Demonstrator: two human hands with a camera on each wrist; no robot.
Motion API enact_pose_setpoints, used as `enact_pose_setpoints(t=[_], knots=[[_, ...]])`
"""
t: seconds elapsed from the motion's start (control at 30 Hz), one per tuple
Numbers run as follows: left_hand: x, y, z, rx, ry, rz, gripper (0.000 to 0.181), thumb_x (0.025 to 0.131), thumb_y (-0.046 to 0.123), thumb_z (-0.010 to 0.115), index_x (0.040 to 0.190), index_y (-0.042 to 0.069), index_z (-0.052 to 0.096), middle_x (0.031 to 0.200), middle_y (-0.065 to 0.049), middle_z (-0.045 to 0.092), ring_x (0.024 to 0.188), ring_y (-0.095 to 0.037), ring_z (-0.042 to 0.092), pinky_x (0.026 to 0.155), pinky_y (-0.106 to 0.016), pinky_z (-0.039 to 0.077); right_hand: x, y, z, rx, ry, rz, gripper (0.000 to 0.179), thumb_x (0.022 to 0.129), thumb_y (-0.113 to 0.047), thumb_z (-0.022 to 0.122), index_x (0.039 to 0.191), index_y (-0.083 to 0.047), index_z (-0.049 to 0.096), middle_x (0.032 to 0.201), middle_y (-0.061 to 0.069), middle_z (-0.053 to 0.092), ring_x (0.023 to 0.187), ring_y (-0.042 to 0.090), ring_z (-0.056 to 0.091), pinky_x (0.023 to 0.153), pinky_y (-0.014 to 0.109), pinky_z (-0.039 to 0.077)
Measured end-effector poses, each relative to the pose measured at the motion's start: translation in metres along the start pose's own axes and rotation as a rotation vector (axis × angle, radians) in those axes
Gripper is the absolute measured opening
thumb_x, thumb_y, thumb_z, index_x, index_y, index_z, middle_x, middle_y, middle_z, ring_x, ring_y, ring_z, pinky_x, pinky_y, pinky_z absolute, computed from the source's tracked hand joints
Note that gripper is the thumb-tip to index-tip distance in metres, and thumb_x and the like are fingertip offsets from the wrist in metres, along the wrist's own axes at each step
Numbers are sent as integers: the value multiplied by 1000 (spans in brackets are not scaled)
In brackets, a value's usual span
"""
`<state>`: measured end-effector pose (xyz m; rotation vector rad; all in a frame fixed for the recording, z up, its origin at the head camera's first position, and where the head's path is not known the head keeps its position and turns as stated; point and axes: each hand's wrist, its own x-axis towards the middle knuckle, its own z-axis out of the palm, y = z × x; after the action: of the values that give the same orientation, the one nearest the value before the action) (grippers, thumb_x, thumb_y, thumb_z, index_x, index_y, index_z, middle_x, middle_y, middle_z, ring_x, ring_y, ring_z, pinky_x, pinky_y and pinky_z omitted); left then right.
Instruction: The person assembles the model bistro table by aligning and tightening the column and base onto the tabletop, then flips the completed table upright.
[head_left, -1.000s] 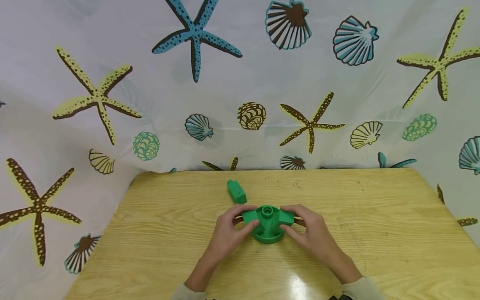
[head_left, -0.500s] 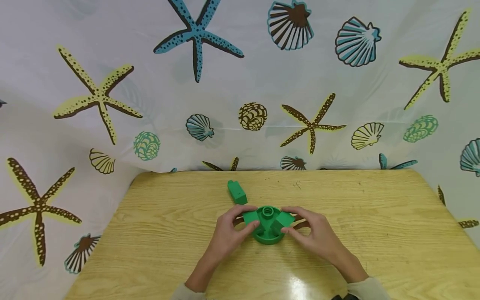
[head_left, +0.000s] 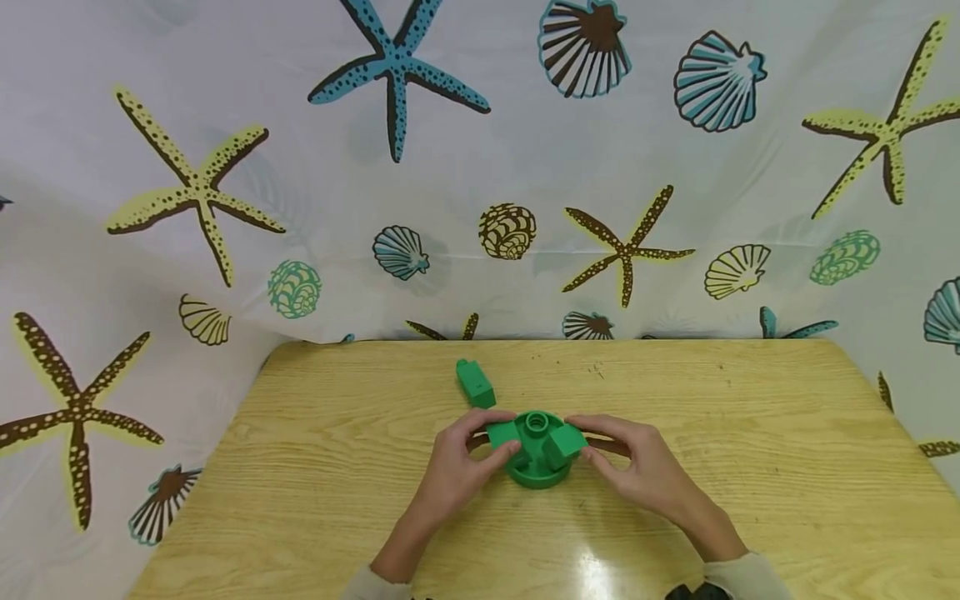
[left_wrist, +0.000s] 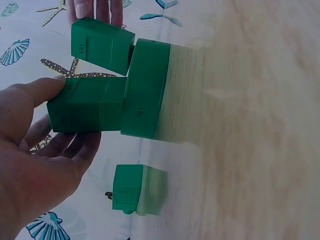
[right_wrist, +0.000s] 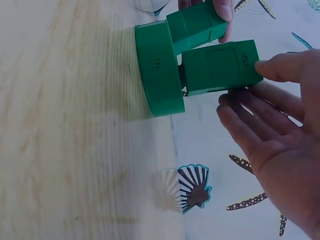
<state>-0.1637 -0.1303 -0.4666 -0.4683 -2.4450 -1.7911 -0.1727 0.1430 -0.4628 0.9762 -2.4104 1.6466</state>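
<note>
A round green plastic base (head_left: 538, 477) stands on the table, a ringed socket showing at its far side. Two angular green blocks rise from it. My left hand (head_left: 459, 460) pinches the left block (left_wrist: 87, 105) between thumb and fingers. The right block (right_wrist: 220, 67), marked with small digits, leans a little outward in the head view. My right hand (head_left: 641, 467) holds that block near its outer end, thumb on one face and fingertips along the other. Behind the left hand lies a loose green block (head_left: 475, 383) with a small knob at its far end.
The wooden table (head_left: 337, 467) reaches back to a pale curtain (head_left: 450, 167) printed with starfish and shells. The curtain also hangs along both sides of the table.
The right block has turned on the base, its top now angled differently. My right hand has shifted slightly right, its thumb sliding to the block's outer edge. The left hand stays put.
</note>
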Motion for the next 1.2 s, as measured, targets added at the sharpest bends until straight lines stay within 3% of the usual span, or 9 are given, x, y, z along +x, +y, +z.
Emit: enact_pose_setpoints(t=[0.2,0.33,0.47,0.63,0.77,0.9,1.03,1.2], knots=[[-1,-2,0,-2,11,9,34,93,13,79,126,8,70,125,-6,66,119,-23,63,100,-42,54,3,-2,4,20,28,10,33,94,-11,77,127,-8,69,123,5,71,112,22,68,90,36,59],[0,-1,0,-11,7,17,35,93,13,78,127,7,70,126,-7,66,119,-23,63,100,-43,53,5,-1,8,-13,35,-15,40,93,-11,79,131,-12,67,119,5,69,108,21,67,84,35,61],[-1,-1,1,-13,4,13,36,93,13,78,127,5,69,126,-7,66,119,-24,63,101,-43,53,6,-1,13,-64,7,-38,44,95,-13,77,137,-12,65,111,1,63,100,20,65,80,34,62],[-1,-1,1,-8,4,6,36,93,12,78,127,5,69,126,-7,66,119,-24,63,101,-42,53,6,-4,16,-71,-34,-3,43,97,-17,74,139,-16,65,105,0,57,98,21,64,82,34,61],[0,-1,1,-1,5,8,36,93,13,78,127,5,69,127,-7,66,119,-24,63,101,-43,53,8,-3,14,-112,-45,-5,44,97,-16,73,140,-10,64,104,0,58,94,18,63,82,32,61],[1,1,2,3,4,7,36,93,13,79,127,5,69,127,-7,66,119,-24,63,101,-43,53,9,-3,12,-136,-20,-21,40,97,-9,72,137,-5,64,111,3,63,102,22,66,84,33,61],[1,1,0,1,-3,7,37,93,13,78,128,4,69,128,-7,65,120,-24,62,102,-42,53,13,-5,13,-76,4,-5,37,96,-6,73,132,-4,66,126,7,66,117,29,65,91,39,59],[0,-1,0,-2,-9,18,38,94,12,78,129,3,68,129,-8,64,121,-24,62,102,-40,53,15,-6,18,-88,26,27,37,94,-7,76,130,-6,67,124,8,69,111,27,69,86,41,61]])
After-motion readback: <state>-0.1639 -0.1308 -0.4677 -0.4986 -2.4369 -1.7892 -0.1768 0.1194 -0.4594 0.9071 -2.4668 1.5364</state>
